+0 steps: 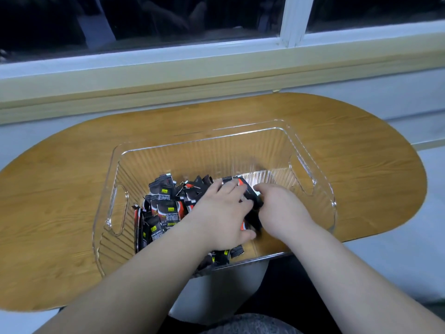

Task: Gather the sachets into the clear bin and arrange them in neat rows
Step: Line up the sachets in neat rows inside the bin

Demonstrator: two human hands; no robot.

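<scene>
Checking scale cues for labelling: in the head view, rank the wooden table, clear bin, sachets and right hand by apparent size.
1. wooden table
2. clear bin
3. sachets, though partly covered
4. right hand

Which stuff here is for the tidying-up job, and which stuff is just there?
For the job:
- clear bin
- sachets, heaped in the bin's left part
- left hand and right hand, both in the bin handling sachets

Just there:
- wooden table under the bin
- window
- window sill
</scene>
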